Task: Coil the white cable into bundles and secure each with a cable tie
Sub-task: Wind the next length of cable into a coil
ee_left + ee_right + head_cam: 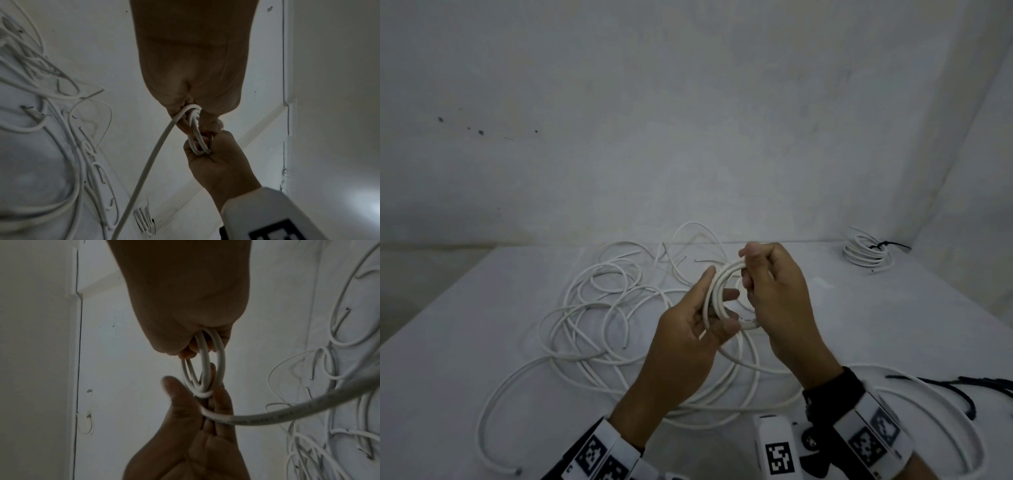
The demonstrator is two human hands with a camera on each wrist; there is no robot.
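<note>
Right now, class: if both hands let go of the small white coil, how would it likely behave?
The coil would probably spring open: no tie binds it. The loose cable lies in wide curves, suggesting springy stiffness. The tied bundle keeps its shape.

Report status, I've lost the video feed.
Both hands grip small coil. No tie on it. Loose cable tangled on table, trailing.
</note>
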